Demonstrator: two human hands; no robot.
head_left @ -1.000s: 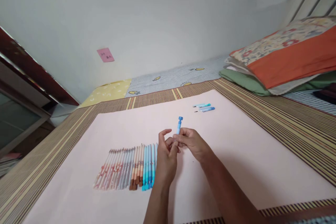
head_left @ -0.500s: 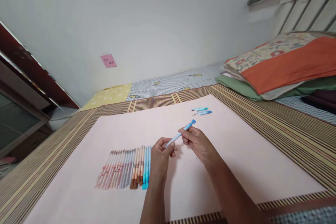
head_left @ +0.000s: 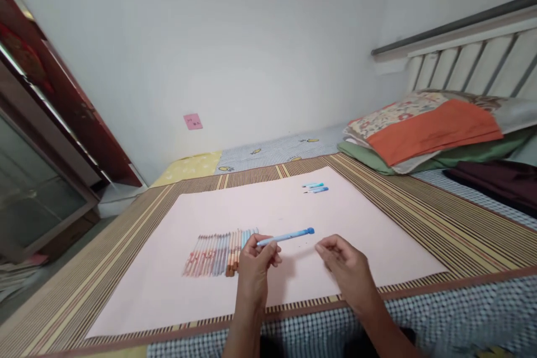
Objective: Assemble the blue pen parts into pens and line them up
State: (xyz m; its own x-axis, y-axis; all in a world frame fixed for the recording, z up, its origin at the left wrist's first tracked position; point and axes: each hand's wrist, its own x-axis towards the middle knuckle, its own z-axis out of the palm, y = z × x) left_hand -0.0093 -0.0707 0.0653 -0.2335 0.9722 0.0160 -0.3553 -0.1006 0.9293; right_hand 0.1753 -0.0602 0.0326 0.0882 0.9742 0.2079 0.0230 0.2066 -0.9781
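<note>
My left hand (head_left: 257, 260) pinches a light-blue pen (head_left: 285, 236) near its lower left end. The pen is raised over the pale pink sheet (head_left: 155, 302), its darker blue shaped end pointing right. To the right, my right hand (head_left: 346, 265) is apart from the pen, fingers curled and thumb drawn in towards them; nothing shows between the tips. Left of my left hand lies a row of pens (head_left: 213, 254), pink, greyish, brown-orange and blue, partly hidden by that hand. Two short blue and teal pen parts (head_left: 316, 187) with thin dark tips lie farther back.
Beneath the sheet is a striped mat (head_left: 403, 201). Folded bedding (head_left: 436, 131) with an orange band is piled at the right, beside dark folded cloth (head_left: 495, 182). A pink note (head_left: 193, 121) is on the wall behind. Checked fabric (head_left: 461, 307) borders the front edge.
My right hand has let go of the blue pen and moved right and down. The pen, still in my left hand, has swung closer to level. The view has shifted.
</note>
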